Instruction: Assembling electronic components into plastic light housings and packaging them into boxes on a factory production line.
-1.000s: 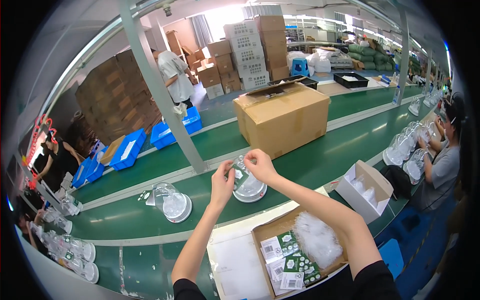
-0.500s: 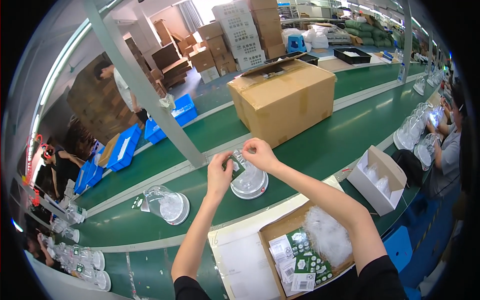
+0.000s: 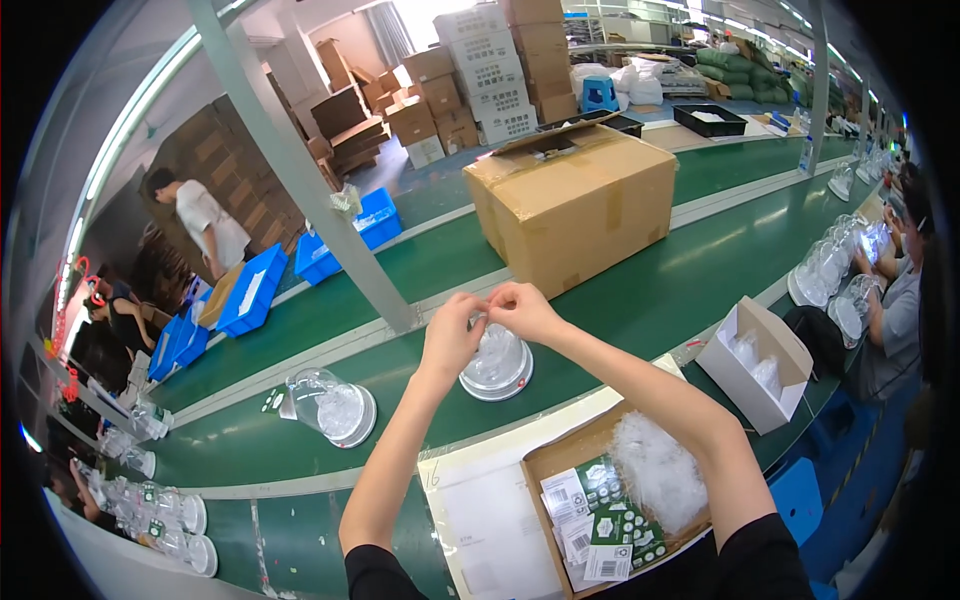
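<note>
My left hand [image 3: 452, 332] and my right hand [image 3: 524, 313] meet fingertip to fingertip above a clear dome with a white round base [image 3: 496, 368]. Both hands are closed in a pinch; whatever lies between the fingers is too small or hidden to make out. The dome stands on the green conveyor belt, its top partly covered by my fingers. To its left, a second clear dome [image 3: 335, 407] lies tilted, its white base turned right. A green printed tag [image 3: 273, 401] hangs off its narrow end.
Close to me, an open carton [image 3: 535, 470] holds green-and-white tags [image 3: 612, 523] and a heap of clear strands [image 3: 655, 470]. A large brown box [image 3: 580, 205] stands beyond my hands. A white box [image 3: 755, 365] sits at right, near more domes [image 3: 825, 262] and co-workers.
My hands have come together at the dome's top, the left moving slightly right. The green tag seen by my left fingers is now hidden. A person at far left has shifted.
</note>
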`<state>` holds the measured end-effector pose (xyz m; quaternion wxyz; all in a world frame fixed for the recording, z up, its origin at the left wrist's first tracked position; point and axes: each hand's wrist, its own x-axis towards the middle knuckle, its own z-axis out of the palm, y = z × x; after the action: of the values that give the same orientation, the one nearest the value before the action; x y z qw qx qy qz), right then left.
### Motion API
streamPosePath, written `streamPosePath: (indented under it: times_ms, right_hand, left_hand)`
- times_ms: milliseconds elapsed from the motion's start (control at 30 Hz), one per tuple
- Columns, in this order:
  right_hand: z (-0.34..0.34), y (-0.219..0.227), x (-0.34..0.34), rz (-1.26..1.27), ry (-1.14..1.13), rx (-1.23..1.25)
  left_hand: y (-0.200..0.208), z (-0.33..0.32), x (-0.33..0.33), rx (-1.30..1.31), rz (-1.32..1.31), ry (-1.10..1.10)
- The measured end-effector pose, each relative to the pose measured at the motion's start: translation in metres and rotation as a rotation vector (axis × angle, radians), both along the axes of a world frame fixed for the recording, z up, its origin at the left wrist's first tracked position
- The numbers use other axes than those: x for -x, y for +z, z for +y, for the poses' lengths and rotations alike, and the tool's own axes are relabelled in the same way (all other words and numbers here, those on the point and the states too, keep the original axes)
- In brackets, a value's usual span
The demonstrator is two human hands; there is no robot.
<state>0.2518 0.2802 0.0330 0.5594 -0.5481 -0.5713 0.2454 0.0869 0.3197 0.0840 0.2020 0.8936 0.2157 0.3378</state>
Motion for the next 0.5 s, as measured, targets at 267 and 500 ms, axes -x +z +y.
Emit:
streamPosePath:
  times_ms: [267, 500]
  right_hand:
    - [0.019, -0.009, 0.007, -0.116, -0.004, -0.068]
    - [0.020, 0.008, 0.035, 0.123, 0.141, 0.026]
  left_hand:
    - [0.001, 0.001, 0.005, -0.132, 0.030, 0.040]
    - [0.006, 0.014, 0.033, -0.166, 0.035, 0.008]
